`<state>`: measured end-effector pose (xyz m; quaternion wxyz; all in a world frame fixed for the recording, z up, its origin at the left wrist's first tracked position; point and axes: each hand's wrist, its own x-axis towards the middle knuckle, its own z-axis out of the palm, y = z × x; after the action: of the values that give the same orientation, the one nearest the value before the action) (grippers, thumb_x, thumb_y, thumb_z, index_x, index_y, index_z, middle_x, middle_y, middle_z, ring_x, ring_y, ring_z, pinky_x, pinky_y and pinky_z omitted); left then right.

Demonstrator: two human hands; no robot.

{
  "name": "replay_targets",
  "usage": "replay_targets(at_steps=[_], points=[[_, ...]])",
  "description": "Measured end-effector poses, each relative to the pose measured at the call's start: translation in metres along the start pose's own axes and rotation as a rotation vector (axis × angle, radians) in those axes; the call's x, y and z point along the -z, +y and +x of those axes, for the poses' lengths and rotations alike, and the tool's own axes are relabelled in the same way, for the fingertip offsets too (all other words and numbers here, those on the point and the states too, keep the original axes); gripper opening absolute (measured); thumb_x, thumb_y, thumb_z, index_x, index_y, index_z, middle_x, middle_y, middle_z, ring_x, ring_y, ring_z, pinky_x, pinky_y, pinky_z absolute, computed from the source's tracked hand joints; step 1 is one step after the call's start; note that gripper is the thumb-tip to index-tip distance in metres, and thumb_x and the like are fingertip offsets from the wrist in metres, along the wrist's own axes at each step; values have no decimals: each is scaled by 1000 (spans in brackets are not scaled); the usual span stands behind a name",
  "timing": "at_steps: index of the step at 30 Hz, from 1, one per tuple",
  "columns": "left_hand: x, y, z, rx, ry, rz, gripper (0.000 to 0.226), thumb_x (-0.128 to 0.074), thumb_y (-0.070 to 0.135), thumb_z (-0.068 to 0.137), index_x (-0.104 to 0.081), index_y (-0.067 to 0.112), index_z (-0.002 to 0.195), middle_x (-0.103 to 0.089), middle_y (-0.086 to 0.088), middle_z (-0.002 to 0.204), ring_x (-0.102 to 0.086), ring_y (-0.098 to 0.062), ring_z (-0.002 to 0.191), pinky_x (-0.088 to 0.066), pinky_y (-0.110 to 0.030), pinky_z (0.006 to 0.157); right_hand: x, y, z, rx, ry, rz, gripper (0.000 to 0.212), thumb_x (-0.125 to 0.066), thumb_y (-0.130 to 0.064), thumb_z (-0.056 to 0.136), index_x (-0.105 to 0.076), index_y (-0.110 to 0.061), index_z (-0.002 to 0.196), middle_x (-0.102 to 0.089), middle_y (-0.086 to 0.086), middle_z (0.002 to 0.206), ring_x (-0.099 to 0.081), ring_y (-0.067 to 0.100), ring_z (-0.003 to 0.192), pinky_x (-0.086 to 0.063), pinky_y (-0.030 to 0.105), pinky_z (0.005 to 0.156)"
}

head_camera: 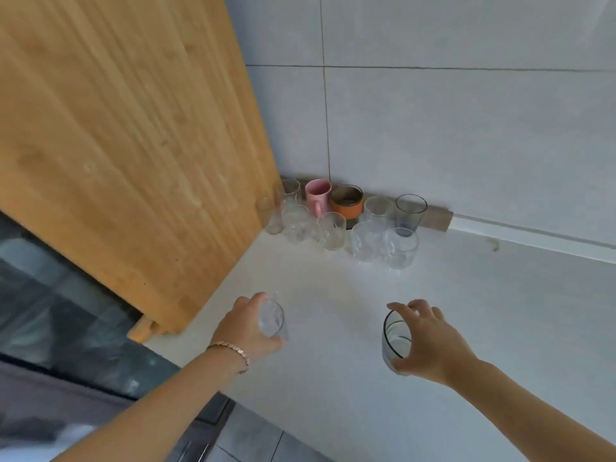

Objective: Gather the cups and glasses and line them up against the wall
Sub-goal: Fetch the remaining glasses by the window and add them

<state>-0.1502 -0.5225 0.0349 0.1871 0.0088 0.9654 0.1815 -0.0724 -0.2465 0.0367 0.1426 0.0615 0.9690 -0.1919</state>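
The left hand [248, 325] was clamped on a clear glass [272, 320] and the right hand [430, 341] on a dark-rimmed tumbler [395, 341], both above the tabletop [333, 378], well short of the wall [466, 128]. The carrying step seemed underway; next called for setting each beside the gathered glasses [366, 240].

Left hand [248, 325] and right hand [430, 341] extended forward, fingers curled in grips

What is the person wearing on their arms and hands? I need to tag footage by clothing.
Both forearms are bare, with no sleeves in view. The left hand has a thin rose-gold link bracelet at its wrist. The right hand shows no jewellery or glove.
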Motion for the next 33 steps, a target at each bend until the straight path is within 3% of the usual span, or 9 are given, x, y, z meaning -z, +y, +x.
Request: replay_targets(at_steps=[4, 9, 16, 19, 23, 25, 29, 31, 33], points=[[5, -19, 72, 56, 35, -8, 71, -67, 50, 53, -40, 38, 118, -51, -2, 112, -61, -25, 103, -55, -33, 85, 4, -17, 50, 23, -45, -12, 88, -69, -38, 68, -22, -37, 143, -29, -5, 142, -32, 17, 130, -47, 27, 93], [16, -28, 143, 52, -4, -16, 74, -73, 32, 67, -38, 33, 133, -43, -14, 124, -49, -28, 118, -47, -27, 90, -3, -39, 92, -15, -48, 1, 89, -70, -38, 68, -21, -38, 143, -28, -5, 143, -33, 16, 130, -46, 25, 94], [36, -39, 220, -245, -257, 190, 74, -76, 20, 64, -40, 31, 127, -40, -5, 123, -52, -26, 109, -54, -35, 87, -20, -79, 117, -190, -14, 72, 88, -70, -38, 68, -23, -37, 142, -30, -4, 141, -36, 17, 127, -47, 25, 93], [42, -42, 240, -387, -316, 261, 72, -72, 8, 67, -40, 31, 128, -39, -3, 129, -47, -26, 114, -51, -37, 92, -26, -95, 125, -232, 3, 84, 88, -70, -38, 67, -23, -37, 142, -31, -4, 140, -36, 17, 126, -47, 25, 92], [51, -46, 251, -501, -332, 481, 80, -55, -8, 74, -31, 35, 136, -4, 1, 159, -11, -29, 145, -24, -41, 116, -30, -110, 132, -257, 27, 98, 88, -70, -39, 66, -24, -37, 142, -31, -4, 139, -37, 17, 127, -48, 26, 92], [58, -44, 250, -447, -314, 413, 79, -60, 7, 76, -26, 41, 138, 2, 1, 159, -6, -27, 147, -20, -44, 118, -29, -115, 135, -255, 21, 96, 89, -70, -38, 66, -24, -37, 142, -31, -5, 140, -36, 16, 126, -48, 25, 90], [59, -41, 252, -142, -237, 155, 90, -65, 60, 66, -22, 34, 142, -31, -6, 145, -45, -27, 127, -44, -39, 103, -27, -121, 142, -224, 1, 73, 90, -71, -36, 66, -23, -37, 142, -30, -5, 141, -35, 16, 127, -48, 25, 91], [52, -40, 253, -73, -258, 199, 92, -60, 68, 64, -25, 29, 141, -47, -7, 135, -55, -28, 114, -51, -38, 93, -27, -122, 144, -212, -7, 58, 90, -71, -36, 67, -22, -37, 143, -30, -5, 141, -35, 16, 127, -47, 24, 92], [48, -40, 255, -93, -271, 216, 83, -61, 61, 71, -28, 25, 138, -56, -7, 126, -58, -28, 109, -52, -37, 89, -27, -122, 145, -206, -16, 60, 91, -71, -37, 67, -22, -36, 143, -29, -4, 141, -35, 16, 127, -47, 24, 92]])
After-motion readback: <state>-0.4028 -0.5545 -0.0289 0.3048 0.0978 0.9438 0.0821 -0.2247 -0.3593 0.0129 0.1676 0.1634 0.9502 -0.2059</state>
